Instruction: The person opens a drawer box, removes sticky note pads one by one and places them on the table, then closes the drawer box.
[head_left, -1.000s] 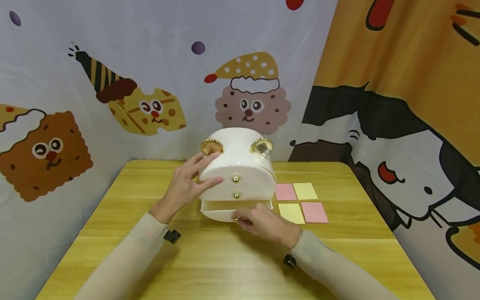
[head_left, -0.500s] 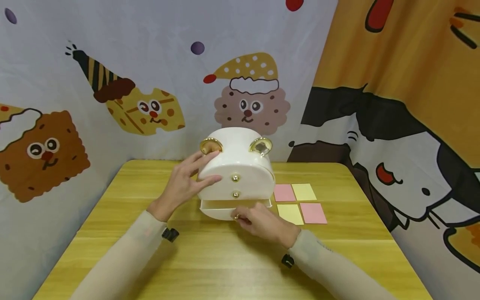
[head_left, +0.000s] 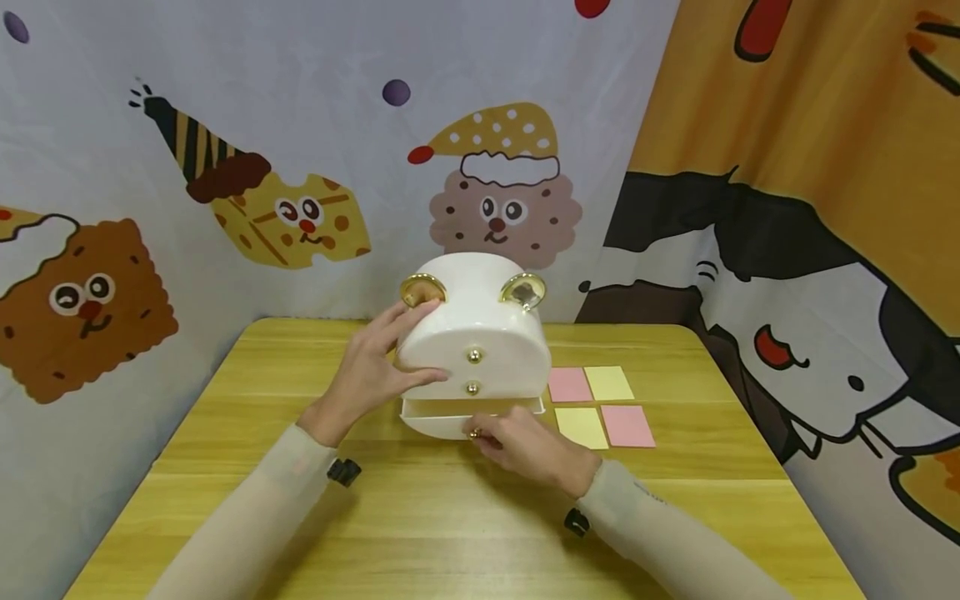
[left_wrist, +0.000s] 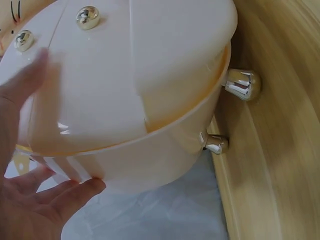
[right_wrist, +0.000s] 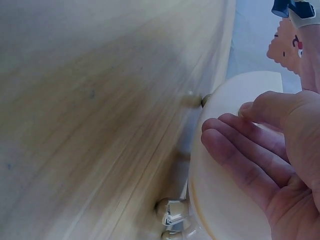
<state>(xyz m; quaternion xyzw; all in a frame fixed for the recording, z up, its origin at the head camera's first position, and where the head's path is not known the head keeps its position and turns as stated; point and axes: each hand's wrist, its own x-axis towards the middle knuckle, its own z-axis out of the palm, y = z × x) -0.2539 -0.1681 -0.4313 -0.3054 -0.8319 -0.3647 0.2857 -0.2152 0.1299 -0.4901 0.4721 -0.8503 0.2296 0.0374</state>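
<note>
On the table stands a white mini chest of drawers (head_left: 480, 304) with a domed top, two gold ear-like rounds and gold knobs. Its bottom drawer (head_left: 431, 427) is pulled partway out. My right hand (head_left: 528, 450) pinches that drawer's gold knob (head_left: 474, 434) between thumb and fingers. My left hand (head_left: 367, 367) holds the chest at its left side, fingers along the curved side and thumb across the front. In the left wrist view, the fingertips (left_wrist: 92, 187) press the side wall below the rim. Gold feet (left_wrist: 242, 84) show under the chest.
To the right of the chest lie pink sticky notes (head_left: 628, 426) and yellow sticky notes (head_left: 610, 382), laid out in two rows on the wooden table (head_left: 465, 533). A cartoon-printed cloth (head_left: 315, 67) hangs right behind the table's back edge.
My left thumb has slid slightly down the front of the chest. The right hand stays on the knob, and the drawer stands out about as far as before.
</note>
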